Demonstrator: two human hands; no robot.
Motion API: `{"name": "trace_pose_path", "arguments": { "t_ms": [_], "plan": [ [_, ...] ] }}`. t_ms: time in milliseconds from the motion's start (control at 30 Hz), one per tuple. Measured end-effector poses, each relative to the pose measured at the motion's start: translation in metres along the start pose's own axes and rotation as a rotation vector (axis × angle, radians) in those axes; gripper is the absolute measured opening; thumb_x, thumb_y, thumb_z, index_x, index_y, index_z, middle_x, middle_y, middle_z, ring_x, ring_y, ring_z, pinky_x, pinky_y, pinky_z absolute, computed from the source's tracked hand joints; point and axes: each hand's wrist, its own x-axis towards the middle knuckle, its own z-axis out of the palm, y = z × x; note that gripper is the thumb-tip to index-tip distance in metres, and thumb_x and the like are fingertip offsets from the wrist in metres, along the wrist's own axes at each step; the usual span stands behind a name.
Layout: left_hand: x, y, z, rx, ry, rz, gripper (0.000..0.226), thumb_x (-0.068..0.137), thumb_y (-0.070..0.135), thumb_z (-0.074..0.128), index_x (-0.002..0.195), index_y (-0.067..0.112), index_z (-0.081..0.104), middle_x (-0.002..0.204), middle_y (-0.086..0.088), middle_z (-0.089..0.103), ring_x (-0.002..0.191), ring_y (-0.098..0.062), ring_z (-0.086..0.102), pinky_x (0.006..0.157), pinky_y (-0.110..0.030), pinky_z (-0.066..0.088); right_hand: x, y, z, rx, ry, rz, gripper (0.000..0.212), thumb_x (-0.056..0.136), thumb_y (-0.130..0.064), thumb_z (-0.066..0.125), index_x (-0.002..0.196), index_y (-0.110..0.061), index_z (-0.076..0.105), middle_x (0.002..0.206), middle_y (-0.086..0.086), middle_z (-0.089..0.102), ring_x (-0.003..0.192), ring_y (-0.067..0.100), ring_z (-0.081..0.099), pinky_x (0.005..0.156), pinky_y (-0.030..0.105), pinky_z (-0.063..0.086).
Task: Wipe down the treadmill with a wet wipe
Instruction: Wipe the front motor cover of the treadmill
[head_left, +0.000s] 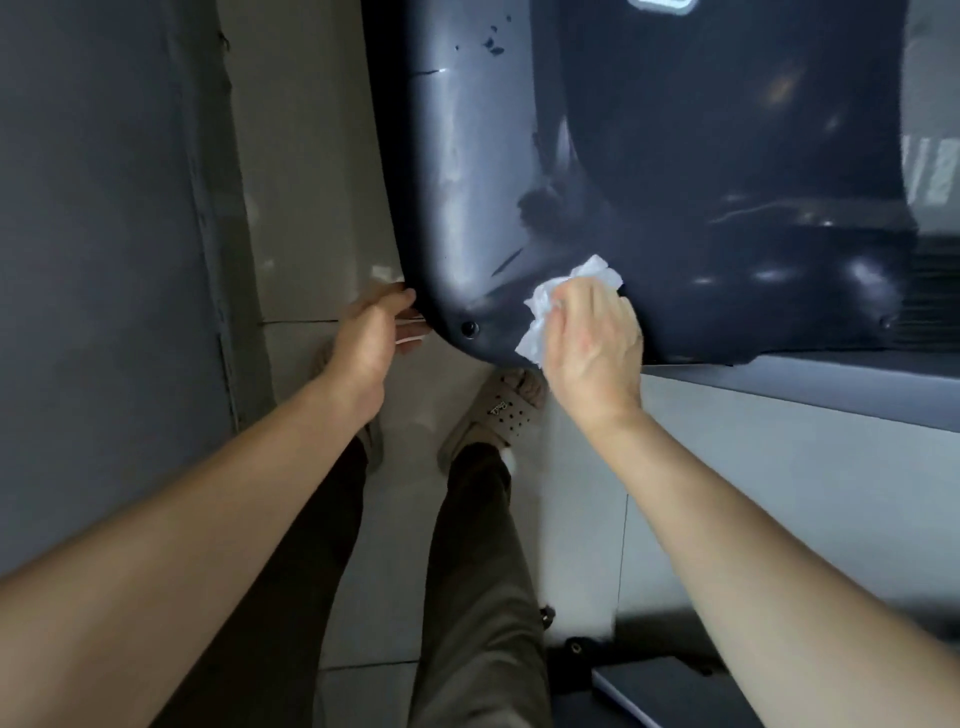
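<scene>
Fingers (576, 301) of the right hand (592, 343) curl round a crumpled white wet wipe (550, 306), pressing it against the dark treadmill cover (675, 182), forearm extended from lower right. Left hand (369, 343), forearm reaching from lower left, hooks curled fingers (400, 299) over the cover's rounded corner edge, left of the wipe. Below both hands: sandalled feet (498, 410) on the tiled floor (322, 208)
</scene>
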Motion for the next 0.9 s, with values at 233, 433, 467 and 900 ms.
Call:
{"name": "trace_pose_path", "arguments": {
  "t_ms": [233,433,467,900],
  "plan": [
    [0.001,-0.001,-0.007,-0.123,-0.026,-0.063,0.023,0.102,0.029,0.052,0.105,0.019,0.073,0.097,-0.002,0.078,0.09,-0.019,0.075,0.086,-0.034,0.055,0.004,-0.026,0.012,-0.105,-0.176,-0.605,0.025,0.089,0.005,0.046,0.084,-0.016,0.06,0.087,0.004,0.058,0.092,0.028,0.058,0.073,0.037,0.034],
    [0.008,-0.009,-0.014,-0.258,-0.042,-0.152,0.049,0.105,0.053,0.042,0.112,0.015,0.072,0.104,-0.005,0.079,0.1,-0.023,0.075,0.087,-0.037,0.053,0.133,-0.086,0.029,-0.356,-0.206,-0.815,0.03,0.086,-0.029,0.066,0.112,-0.015,0.069,0.122,0.013,0.061,0.115,0.034,0.056,0.087,0.043,0.034],
    [0.008,-0.007,-0.016,-0.259,-0.058,-0.167,0.054,0.105,0.056,0.039,0.115,0.014,0.071,0.107,-0.006,0.078,0.101,-0.022,0.074,0.087,-0.037,0.052,0.16,-0.092,0.029,-0.401,-0.187,-0.771,0.028,0.084,-0.028,0.068,0.109,-0.015,0.071,0.121,0.014,0.062,0.112,0.034,0.057,0.088,0.044,0.034],
    [0.012,0.012,-0.016,-0.365,0.052,-0.258,0.056,0.105,0.059,0.036,0.111,0.017,0.073,0.112,-0.005,0.075,0.104,-0.02,0.069,0.081,-0.032,0.052,0.083,-0.039,0.002,-0.662,-0.643,-1.591,0.057,0.103,-0.027,0.042,0.155,-0.003,0.036,0.165,0.019,0.026,0.156,0.037,0.012,0.125,0.059,0.002]
  ]
}}
